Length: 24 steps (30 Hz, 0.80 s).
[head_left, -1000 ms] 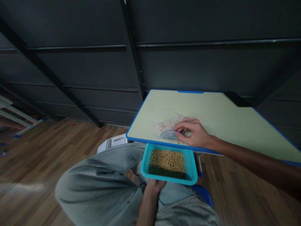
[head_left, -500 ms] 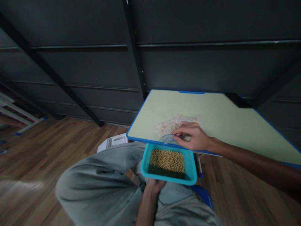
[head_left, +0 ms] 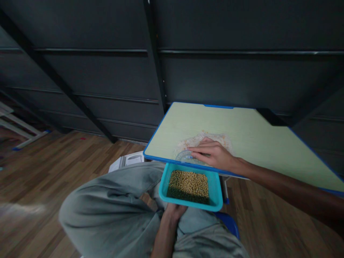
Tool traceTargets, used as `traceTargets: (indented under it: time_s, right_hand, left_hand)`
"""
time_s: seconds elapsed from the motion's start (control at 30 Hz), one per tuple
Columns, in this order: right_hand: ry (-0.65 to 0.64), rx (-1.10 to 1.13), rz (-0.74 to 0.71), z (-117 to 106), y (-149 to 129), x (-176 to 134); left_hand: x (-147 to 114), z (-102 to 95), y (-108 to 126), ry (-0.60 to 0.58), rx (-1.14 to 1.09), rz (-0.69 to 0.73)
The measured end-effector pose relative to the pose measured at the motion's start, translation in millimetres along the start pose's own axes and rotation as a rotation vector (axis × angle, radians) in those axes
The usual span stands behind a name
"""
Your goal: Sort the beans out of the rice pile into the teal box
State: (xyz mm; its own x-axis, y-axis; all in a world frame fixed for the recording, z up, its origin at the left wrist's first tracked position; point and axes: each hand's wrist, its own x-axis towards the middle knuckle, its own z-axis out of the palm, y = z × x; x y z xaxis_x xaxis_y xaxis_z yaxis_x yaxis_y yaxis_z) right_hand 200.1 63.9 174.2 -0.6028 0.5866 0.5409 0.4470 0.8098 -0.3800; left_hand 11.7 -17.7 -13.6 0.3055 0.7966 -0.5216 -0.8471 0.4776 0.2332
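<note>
My left hand [head_left: 174, 211] supports a turquoise tray [head_left: 219, 195] from below, its fingers mostly hidden under the tray. Pale yellow beans [head_left: 192, 182] cover the tray's bottom, and their near part looks dark green. Over the table's front edge, my right hand [head_left: 211, 154] has its fingers on a clear protractor [head_left: 182, 156] lying low against the tabletop. Around and behind that hand spreads a patch of white, rice-like grains [head_left: 197, 139], with a few orange bits [head_left: 205, 131] among them. The tray sits just below the table's edge.
The pale green tabletop [head_left: 247, 132] has a blue rim and a black strip [head_left: 271, 117] at its far right. Behind it rises a dark panelled wall [head_left: 228, 75]. A white object [head_left: 126, 161] stands left of the table, and a blue seat [head_left: 228, 223] shows below.
My right hand has shifted slightly left with the protractor, its fingers now flatter and stretched further over it. The left hand still supports the tray, and the view has moved a little.
</note>
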Motion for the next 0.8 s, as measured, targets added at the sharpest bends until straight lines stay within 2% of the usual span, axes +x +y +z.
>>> traceTargets:
  time_s: [0.27, 0.6, 0.73, 0.8]
  right_hand:
    - [0.027, -0.133, 0.116, -6.8, 1.8, 2.1]
    - [0.112, -0.243, 0.177, -11.0, 7.1, 2.3]
    - [0.131, -0.274, 0.200, -11.6, 8.3, 2.8]
    - [0.142, -0.283, 0.209, -12.3, 8.4, 3.1]
  left_hand:
    - [-9.9, 12.1, 3.0, -0.001, 0.014, -0.014]
    - [-0.7, -4.7, 2.3, -0.006, -0.001, -0.032]
    - [-1.2, -2.8, 2.5, 0.010, -0.023, -0.025]
    - [-2.3, -0.5, 2.5, -0.020, -0.034, -0.023]
